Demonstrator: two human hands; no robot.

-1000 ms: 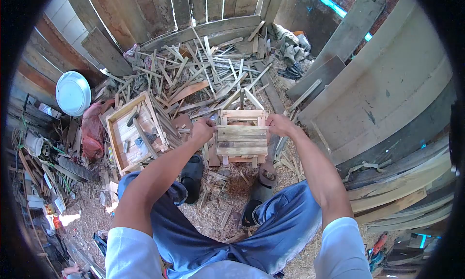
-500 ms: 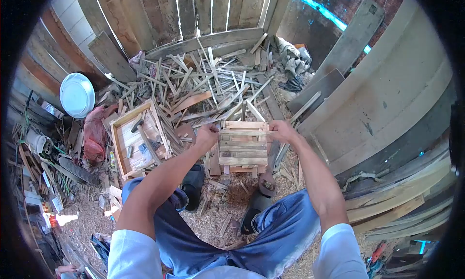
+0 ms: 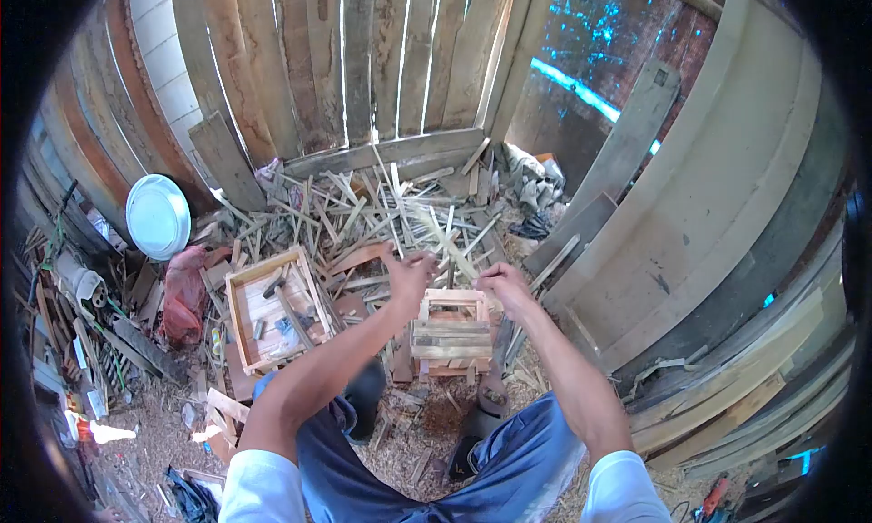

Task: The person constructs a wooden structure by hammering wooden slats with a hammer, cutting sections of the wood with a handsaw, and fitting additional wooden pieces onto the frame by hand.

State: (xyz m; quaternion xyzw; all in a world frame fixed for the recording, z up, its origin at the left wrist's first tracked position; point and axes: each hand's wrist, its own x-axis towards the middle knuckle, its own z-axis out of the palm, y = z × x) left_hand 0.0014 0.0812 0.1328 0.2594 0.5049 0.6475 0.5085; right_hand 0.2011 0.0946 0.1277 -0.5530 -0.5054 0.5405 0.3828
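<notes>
My right hand (image 3: 505,285) is closed on one end of a thin wooden slat (image 3: 447,243). The slat is blurred by motion and slants up and to the left over the scrap pile. Beside it on the left, my left hand (image 3: 409,276) is raised with its fingers apart and nothing visible in it. Below both hands, between my feet, stands a small slatted wooden crate (image 3: 451,340). Several slats run across its near part, and a gap shows near its far edge.
A shallow wooden box (image 3: 233,296) at the left holds a hammer (image 3: 281,291) and a blue item (image 3: 291,324). Scrap strips (image 3: 345,210) are heaped by the plank wall. A white basin (image 3: 158,216) leans at the left, and large boards (image 3: 695,187) lean at the right.
The slat that both hands held across the crate has swung up and away in my right hand. My left hand has let go and opened. The camera view has tilted upward.
</notes>
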